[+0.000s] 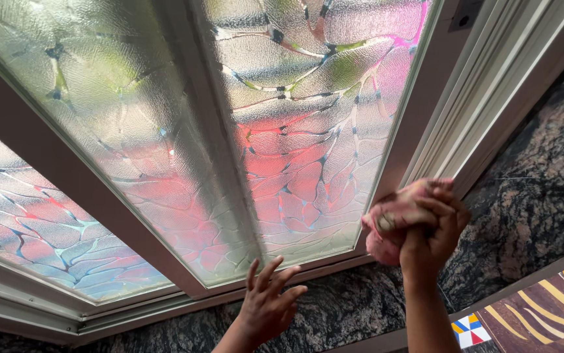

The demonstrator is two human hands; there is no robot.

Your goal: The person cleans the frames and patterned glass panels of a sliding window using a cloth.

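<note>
A: What is the right hand [433, 236] doing?

B: Its fingers [448, 210] are curled tight around a bunched pink cloth [393, 219]. The cloth sits at about 4 o'clock in the view, pressed against the lower right corner of the window frame [419, 114], just where the frame meets the dark speckled stone sill [530, 196].

A: And the left hand [267, 307]?

B: It is at about 6 o'clock, fingers [263, 273] spread apart and holding nothing. The fingertips reach up toward the bottom rail of the frame; whether they touch it I cannot tell. The palm hovers over the stone sill.

A: What is the glass like?

B: There are 2 textured panes. The right pane [301, 131] has a cracked, web-like pattern with a pink and red tint low down and paler green near the top. The left pane [33, 222] shows the same pattern at about 9 o'clock, behind a broad brown frame bar [79, 189].

A: Anything else nearby?

B: At about 5 o'clock, beyond the sill's edge, lies a patterned surface [537, 314] in brown with yellow stripes and small coloured triangles.
</note>
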